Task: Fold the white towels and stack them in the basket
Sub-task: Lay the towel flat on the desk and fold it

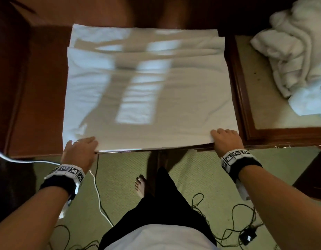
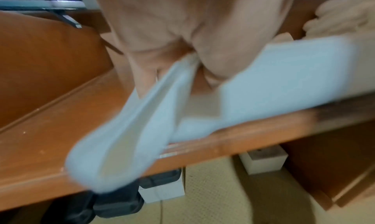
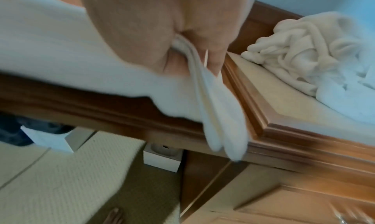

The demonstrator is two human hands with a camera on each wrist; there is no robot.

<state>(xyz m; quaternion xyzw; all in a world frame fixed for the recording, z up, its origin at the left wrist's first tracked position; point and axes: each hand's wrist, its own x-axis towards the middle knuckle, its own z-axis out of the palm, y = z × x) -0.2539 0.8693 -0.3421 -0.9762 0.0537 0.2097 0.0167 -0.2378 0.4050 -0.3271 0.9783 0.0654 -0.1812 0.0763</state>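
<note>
Currently the large flat white towel (image 1: 149,98) lies spread in layers on the brown wooden worktop (image 1: 38,98), its near edge at the worktop's near edge. Left hand (image 1: 80,152) pinches the near-left corner; right hand (image 1: 226,141) pinches the near-right corner, doubled layers visible in both wrist views. Judged partly folded. A crumpled heap of white towels (image 1: 297,56) waits far right, unfolded. No basket is in view. No legible writing; wrist bands carry coded markers only.

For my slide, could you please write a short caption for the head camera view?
Both hands, left hand and right hand, pinch the near corners of a white towel spread on a wooden desk.
</note>
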